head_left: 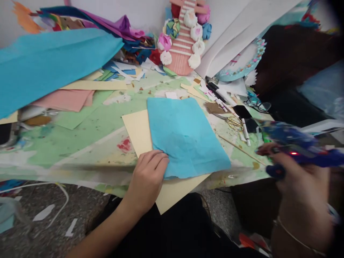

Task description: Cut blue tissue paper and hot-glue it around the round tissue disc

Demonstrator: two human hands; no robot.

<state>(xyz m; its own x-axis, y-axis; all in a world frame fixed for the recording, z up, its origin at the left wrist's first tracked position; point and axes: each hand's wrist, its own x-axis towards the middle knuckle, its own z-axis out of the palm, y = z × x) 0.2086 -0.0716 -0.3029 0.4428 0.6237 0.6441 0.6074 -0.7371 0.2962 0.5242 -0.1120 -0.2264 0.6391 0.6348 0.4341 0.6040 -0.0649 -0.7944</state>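
A sheet of light blue paper, slightly wrinkled, lies over a cream paper sheet that sticks out at its left and front. My left hand is at the near left corner of the blue sheet, its fingers curled and closed on the edge; the thumb is hidden. Off to the right, my right hand grips a blue glue gun with a red light lit on its side. Motion blurs this hand and the gun, which is held beyond the blue sheet's right side.
Gold-handled scissors, a thin wooden stick, markers and eyeglasses lie to the right. Large blue paper covers the left back. A pink piece with paper flowers leans at the rear. The table's front edge is close.
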